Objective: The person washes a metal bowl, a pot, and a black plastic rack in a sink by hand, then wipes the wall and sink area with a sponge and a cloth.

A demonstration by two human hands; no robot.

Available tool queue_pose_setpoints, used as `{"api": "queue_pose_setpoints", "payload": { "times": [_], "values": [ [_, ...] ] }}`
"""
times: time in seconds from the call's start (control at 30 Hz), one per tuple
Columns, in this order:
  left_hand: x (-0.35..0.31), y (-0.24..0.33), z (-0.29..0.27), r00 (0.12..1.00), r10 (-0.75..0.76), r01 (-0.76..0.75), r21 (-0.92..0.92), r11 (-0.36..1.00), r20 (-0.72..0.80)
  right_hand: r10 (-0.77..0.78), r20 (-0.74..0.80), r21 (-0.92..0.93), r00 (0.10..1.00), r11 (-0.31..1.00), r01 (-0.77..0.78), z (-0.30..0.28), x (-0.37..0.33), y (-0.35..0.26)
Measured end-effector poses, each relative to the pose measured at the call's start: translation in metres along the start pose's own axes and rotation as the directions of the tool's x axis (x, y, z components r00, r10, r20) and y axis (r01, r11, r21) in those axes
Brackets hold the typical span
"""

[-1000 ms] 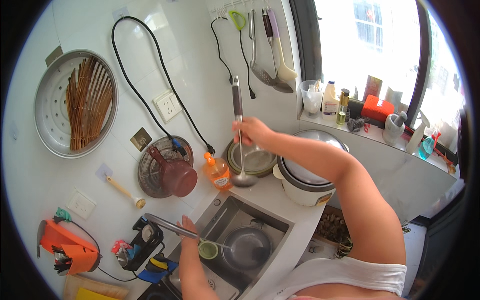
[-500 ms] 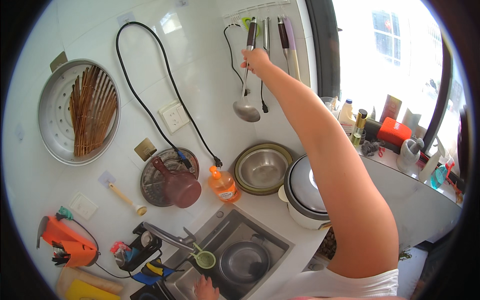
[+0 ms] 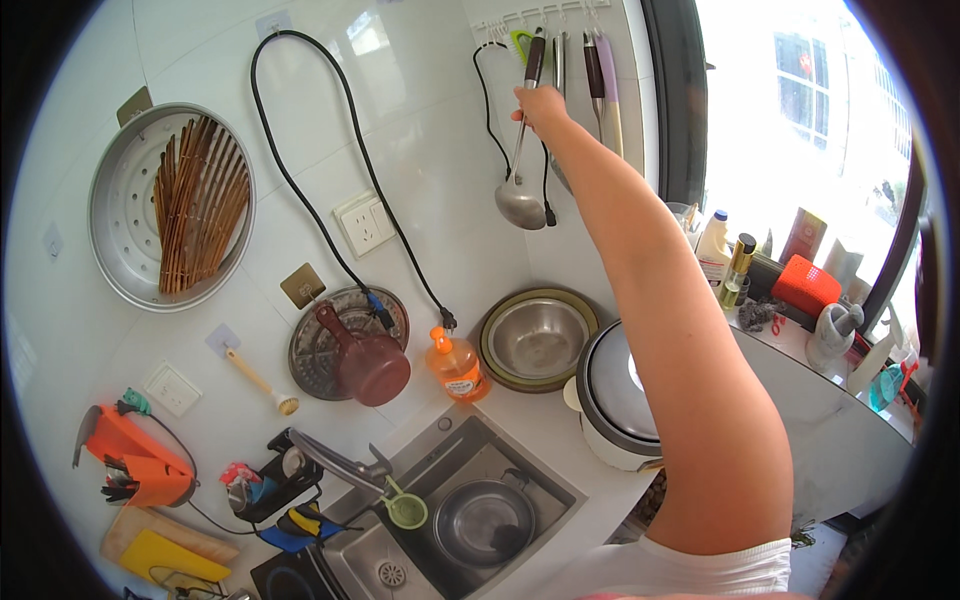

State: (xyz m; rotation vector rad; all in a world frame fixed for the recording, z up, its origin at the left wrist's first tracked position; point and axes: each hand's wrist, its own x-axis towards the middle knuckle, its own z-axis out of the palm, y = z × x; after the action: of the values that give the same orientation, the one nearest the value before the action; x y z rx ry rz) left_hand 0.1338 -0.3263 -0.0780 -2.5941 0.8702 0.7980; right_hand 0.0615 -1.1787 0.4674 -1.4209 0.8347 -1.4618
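The fingers of the right hand [image 3: 540,108] are closed round the handle of a long steel ladle with a dark grip [image 3: 522,150], high on the white tiled wall [image 3: 420,130] at about twelve o'clock in the view. The ladle hangs nearly upright, its long axis running top to bottom with a slight lean: grip up at the row of wall hooks [image 3: 530,18], round bowl down at six o'clock from the hand. Other dark-handled utensils [image 3: 595,70] hang just beside it at three o'clock. The left hand is out of sight, so its fingers cannot be told.

At seven o'clock from the ladle's bowl, an orange pump bottle of soap with a pale label [image 3: 456,365] stands on the counter beside a steel bowl in a green-rimmed basin [image 3: 538,338]. On the window sill at three o'clock stand a white plastic bottle with a blue cap [image 3: 712,245], a dark bottle with a gold cap [image 3: 737,268] and a red box [image 3: 806,285].

Half a second ago the ladle hung lower against the wall; the arm has since stretched further up, bringing the grip to the hooks. A second ago the ladle was down over the counter by the white rice cooker [image 3: 615,395], and the left hand was at the sink [image 3: 470,500].
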Motion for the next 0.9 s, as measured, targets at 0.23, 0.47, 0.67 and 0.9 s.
{"api": "queue_pose_setpoints", "payload": {
  "times": [0.23, 0.47, 0.67, 0.9],
  "values": [
    [-0.015, 0.006, -0.013, 0.999, -0.025, 0.024, 0.013, 1.0, 0.048, -0.039, -0.004, 0.002, 0.999, 0.999, 0.039, 0.011, -0.01, -0.013],
    [-0.006, 0.005, -0.012, 0.996, -0.021, 0.022, -0.015, 1.0, 0.083, 0.016, -0.035, 0.036, 0.999, 0.999, -0.015, 0.011, -0.007, -0.01],
    [-0.011, 0.006, -0.014, 0.998, -0.005, 0.01, -0.076, 0.997, 0.064, 0.016, -0.072, 0.039, 0.997, 0.999, -0.013, 0.01, -0.002, -0.007],
    [-0.008, -0.004, -0.001, 0.999, 0.05, -0.05, -0.061, 0.997, 0.0, 0.028, -0.076, 0.048, 0.997, 0.999, -0.024, 0.015, -0.009, -0.01]
  ]
}}
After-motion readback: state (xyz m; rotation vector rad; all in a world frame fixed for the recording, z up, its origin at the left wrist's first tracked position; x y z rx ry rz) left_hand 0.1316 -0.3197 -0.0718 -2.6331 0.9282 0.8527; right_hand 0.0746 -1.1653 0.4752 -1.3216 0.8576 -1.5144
